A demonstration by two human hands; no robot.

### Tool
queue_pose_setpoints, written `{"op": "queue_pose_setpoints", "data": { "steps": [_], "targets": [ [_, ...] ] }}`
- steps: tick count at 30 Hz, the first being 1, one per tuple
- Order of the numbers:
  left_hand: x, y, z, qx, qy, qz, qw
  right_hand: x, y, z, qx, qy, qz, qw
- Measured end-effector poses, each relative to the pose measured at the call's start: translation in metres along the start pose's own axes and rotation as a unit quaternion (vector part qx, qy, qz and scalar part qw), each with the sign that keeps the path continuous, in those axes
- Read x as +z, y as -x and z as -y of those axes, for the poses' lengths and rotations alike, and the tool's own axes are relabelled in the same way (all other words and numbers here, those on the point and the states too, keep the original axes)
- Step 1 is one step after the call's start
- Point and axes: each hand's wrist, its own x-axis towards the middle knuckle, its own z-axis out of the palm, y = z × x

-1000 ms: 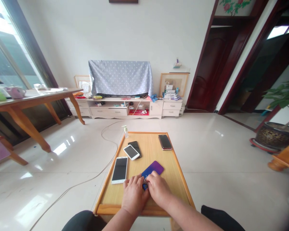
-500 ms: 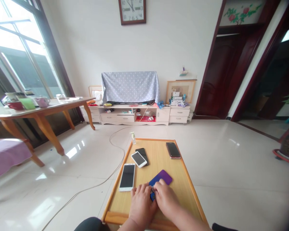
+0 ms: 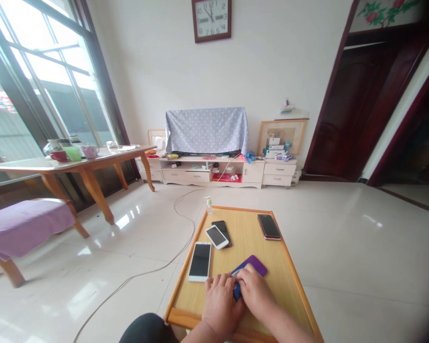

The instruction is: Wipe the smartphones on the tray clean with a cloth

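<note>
Both hands were down on the near end of the low wooden counter (image 3: pixel 289 286), side by side & touching. Left hand (image 3: pixel 220 302) lay palm down, fingers curled loosely over the near end of the purple-blue phone (image 3: pixel 252 265). Right hand (image 3: pixel 256 294) covered the phone's near half, fingertips pressed on its back. Phone lay flat, angled w/ far end pointing up-right; only that far purple end & a sliver of blue between the hands showed. Whether either hand actually pinched the phone or just rested on it couldn't be told — prob. a light hold at the edge, but the knuckles hid it.

Just left of the left hand: white phone w/ dark screen (image 3: pixel 200 261), flat, long side running along the counter's left rim. Beyond it, a smaller white phone (image 3: pixel 216 237) lay tilted, overlapping a black phone (image 3: pixel 223 231) underneath. Far right corner: dark phone w/ reddish edge (image 3: pixel 269 226), apart from the rest. A small pump bottle (image 3: pixel 209 205) stood upright at the far left corner.

On the floor a pale cable (image 3: pixel 157 271) looped past the counter's left side. Further back: a TV stand (image 3: pixel 218 171) w/ a dotted cloth (image 3: pixel 207 129) draped over it, a wall clock (image 3: pixel 211 19) above, & a wooden table (image 3: pixel 75 166) by the window at left.
</note>
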Motion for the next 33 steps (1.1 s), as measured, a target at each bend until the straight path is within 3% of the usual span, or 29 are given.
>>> {"op": "queue_pose_setpoints", "data": {
  "steps": [5, 12, 18, 26, 31, 33],
  "targets": [
    [0.0, 0.003, 0.002, -0.013, 0.003, 0.002, 1.0, -0.014, -0.017, -0.022, 0.053, 0.093, -0.058, 0.993],
    [-0.004, 0.005, 0.004, -0.025, 0.011, -0.03, 0.999, 0.011, 0.009, 0.009, -0.056, 0.088, 0.014, 0.994],
    [-0.003, 0.005, 0.006, -0.061, 0.002, -0.019, 0.998, -0.001, -0.01, -0.02, 0.005, 0.131, -0.031, 0.991],
    [0.015, 0.001, 0.012, -0.066, -0.006, -0.04, 0.997, 0.004, 0.009, 0.006, -0.118, 0.063, 0.104, 0.986],
    [0.02, -0.002, 0.013, -0.053, -0.009, -0.039, 0.998, -0.021, -0.006, -0.011, -0.005, 0.125, 0.085, 0.988],
    [0.02, -0.003, 0.013, -0.046, -0.012, -0.043, 0.998, -0.024, -0.002, -0.008, -0.003, 0.117, 0.098, 0.988]
  ]
}}
